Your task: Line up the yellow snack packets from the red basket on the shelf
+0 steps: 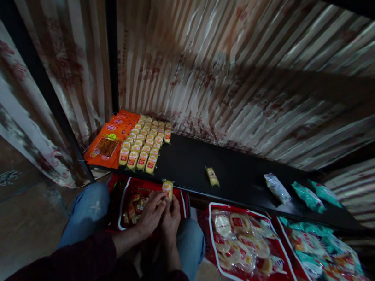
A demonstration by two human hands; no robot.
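Observation:
Between my left hand [152, 212] and my right hand [171, 217] is a small yellow wrapped snack cake [168, 187], held upright, with the fingers of both hands closed around its lower part. Below my hands, between my knees, sits a red basket [123, 203] with several small wrapped snacks [134, 210] inside; my forearms hide part of it. On the black shelf [184, 163] ahead, rows of similar yellow wrapped cakes [142, 141] stand close together at the left. One single wrapped cake [212, 176] lies tilted farther right on the shelf.
Orange snack bags [107, 141] lie at the shelf's left end, beside a dark post [111, 37]. Toward the right lie a pale packet [277, 189] and teal packets [308, 197]. Red baskets of round packaged items [241, 241] and mixed packets [327, 258] stand on the floor. A patterned curtain [218, 70] hangs behind.

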